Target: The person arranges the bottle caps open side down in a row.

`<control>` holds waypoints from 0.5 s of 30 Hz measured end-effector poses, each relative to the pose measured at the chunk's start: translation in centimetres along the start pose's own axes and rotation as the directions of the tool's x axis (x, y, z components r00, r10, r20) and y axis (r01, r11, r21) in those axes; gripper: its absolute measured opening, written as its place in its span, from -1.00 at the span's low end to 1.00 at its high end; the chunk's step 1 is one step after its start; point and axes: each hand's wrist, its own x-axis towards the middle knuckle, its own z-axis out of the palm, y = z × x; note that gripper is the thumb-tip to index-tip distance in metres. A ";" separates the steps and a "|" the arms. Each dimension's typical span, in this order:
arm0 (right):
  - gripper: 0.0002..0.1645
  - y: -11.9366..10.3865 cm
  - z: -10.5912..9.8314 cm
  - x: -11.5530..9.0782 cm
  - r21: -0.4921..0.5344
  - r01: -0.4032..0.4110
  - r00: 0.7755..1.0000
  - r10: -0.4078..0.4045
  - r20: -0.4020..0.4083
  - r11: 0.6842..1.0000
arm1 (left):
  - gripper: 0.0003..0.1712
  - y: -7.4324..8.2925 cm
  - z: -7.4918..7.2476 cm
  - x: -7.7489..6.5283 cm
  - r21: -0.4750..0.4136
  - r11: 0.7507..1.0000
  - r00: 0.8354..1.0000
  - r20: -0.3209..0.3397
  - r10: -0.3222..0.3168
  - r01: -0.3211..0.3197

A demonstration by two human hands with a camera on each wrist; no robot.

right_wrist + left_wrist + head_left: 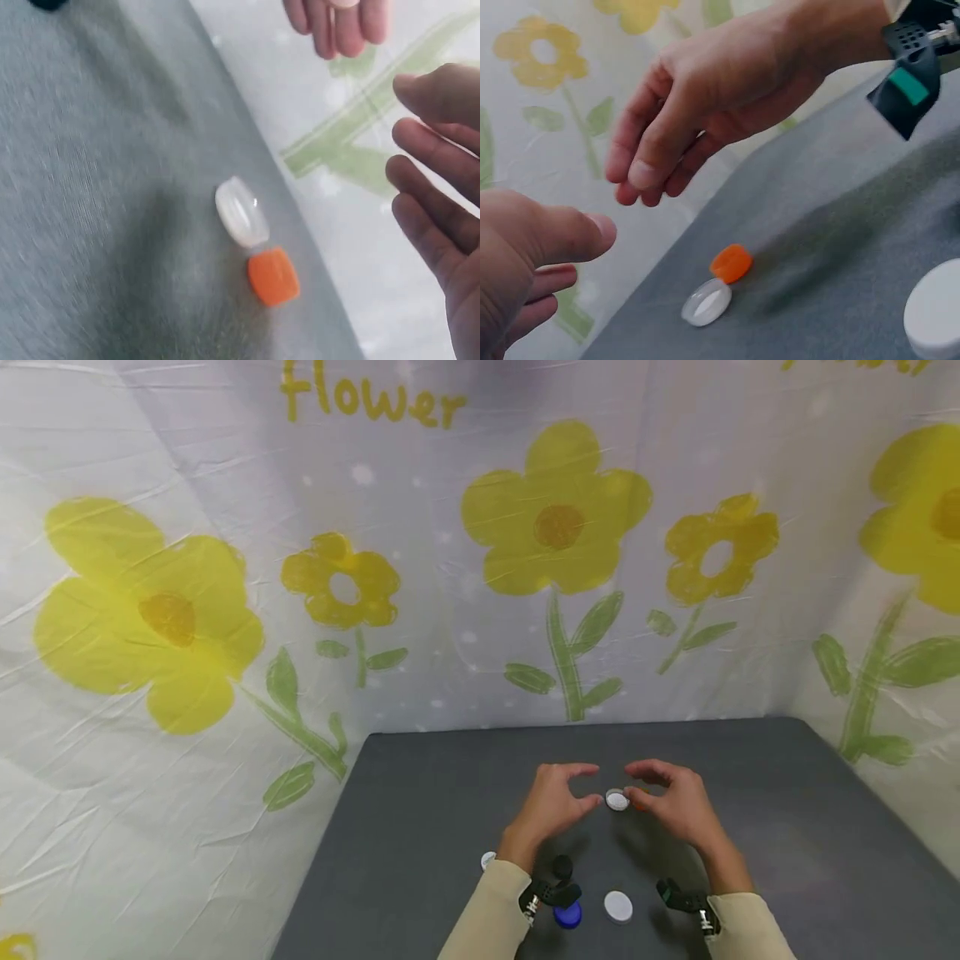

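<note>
Both hands hover over the grey table, palms turned toward each other with a gap between. My left hand (551, 802) has thumb and fingers spread in a loose C and holds nothing. Mirroring it, my right hand (678, 802) also holds nothing, fingers gently bent. Below the gap lies a small whitish cap (617, 799), which looks translucent in the wrist views. An orange cap (731, 263) sits right beside it, partly hidden behind the right thumb in the head view. Nearer the body are a black cap (562, 866), a blue cap (567, 915) and a white round lid (618, 906).
Another white cap (487, 860) shows at the left, partly covered by the left forearm. Camera bands (551, 893) sit on both wrists. The grey table (420, 827) ends at a white sheet (427, 677) painted with yellow flowers.
</note>
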 end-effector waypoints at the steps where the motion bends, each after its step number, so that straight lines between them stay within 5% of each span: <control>1: -0.61 0.3 -0.1 0.2 0.008 -0.006 1.000 0.006 0.002 1.000 | -0.51 0.0 0.2 0.4 -0.005 1.000 1.000 -0.003 0.002 -0.002; 15: -0.55 5.3 1.0 1.5 0.163 -0.105 0.992 0.092 0.090 0.981 | -0.56 -1.8 4.7 2.6 -0.066 0.995 0.997 -0.001 -0.077 0.077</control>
